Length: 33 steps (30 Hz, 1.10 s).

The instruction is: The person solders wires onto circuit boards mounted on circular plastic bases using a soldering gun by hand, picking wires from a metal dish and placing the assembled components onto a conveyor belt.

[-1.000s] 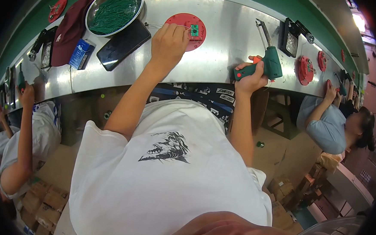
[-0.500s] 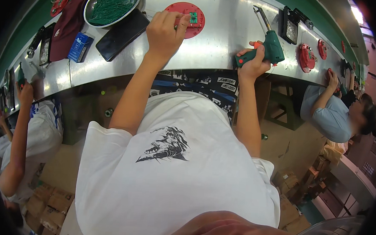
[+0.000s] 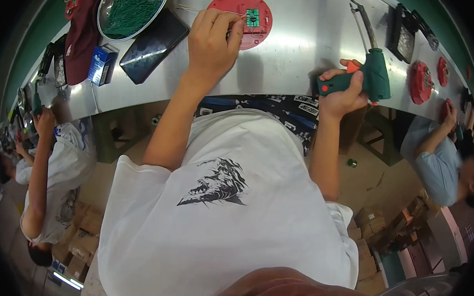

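Note:
My left hand is closed in a pinch on a thin pale wire, at the left edge of a small green circuit board. That board sits on a round red disc-shaped plastic part lying on the metal bench. The wire's pinched end is hidden by my fingers. My right hand is wrapped round the handle of a green soldering gun with an orange trigger. Its metal tip and thin feed tube point up and away over the bench, well to the right of the disc.
Left of my left hand are a black phone, a metal bowl of green wires, a blue box and a maroon cap. At right lie a black tray and more red parts. Co-workers sit on both sides.
The whole view has shifted, so the soldering gun and the things on the right appear farther right. My left hand stays at the circuit board; my right keeps its grip.

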Motion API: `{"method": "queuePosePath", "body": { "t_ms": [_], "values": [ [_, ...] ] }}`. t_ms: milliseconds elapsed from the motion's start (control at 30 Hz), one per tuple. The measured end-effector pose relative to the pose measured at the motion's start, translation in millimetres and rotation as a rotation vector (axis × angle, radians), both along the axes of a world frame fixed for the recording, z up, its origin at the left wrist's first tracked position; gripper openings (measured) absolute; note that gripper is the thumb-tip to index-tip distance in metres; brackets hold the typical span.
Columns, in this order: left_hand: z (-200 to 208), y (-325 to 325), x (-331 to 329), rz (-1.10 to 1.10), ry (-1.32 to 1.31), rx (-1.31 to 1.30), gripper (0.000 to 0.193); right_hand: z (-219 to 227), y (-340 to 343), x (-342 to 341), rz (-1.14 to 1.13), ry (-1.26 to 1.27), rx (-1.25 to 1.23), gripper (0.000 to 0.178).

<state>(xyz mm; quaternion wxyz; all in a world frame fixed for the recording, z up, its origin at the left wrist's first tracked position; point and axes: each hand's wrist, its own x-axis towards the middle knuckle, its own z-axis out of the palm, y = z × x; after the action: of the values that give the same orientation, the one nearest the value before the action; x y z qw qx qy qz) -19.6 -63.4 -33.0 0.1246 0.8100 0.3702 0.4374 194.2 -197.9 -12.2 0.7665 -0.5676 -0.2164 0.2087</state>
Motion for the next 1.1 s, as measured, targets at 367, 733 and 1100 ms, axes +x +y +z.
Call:
{"method": "queuePosePath", "body": {
  "t_ms": [367,733,1100],
  "values": [
    [0,2,-2,0.054,0.128,0.004,0.012,-3,0,5,0.017,0.039,-0.069,0.035],
    [5,3,-5,-0.01,-0.024,-0.037,0.01,-6,3,7,0.007,0.094,-0.05,0.036],
    [4,0,1,-0.02,-0.009,-0.106,0.012,-5,-2,10,0.023,0.093,-0.03,0.032]
  ]
}}
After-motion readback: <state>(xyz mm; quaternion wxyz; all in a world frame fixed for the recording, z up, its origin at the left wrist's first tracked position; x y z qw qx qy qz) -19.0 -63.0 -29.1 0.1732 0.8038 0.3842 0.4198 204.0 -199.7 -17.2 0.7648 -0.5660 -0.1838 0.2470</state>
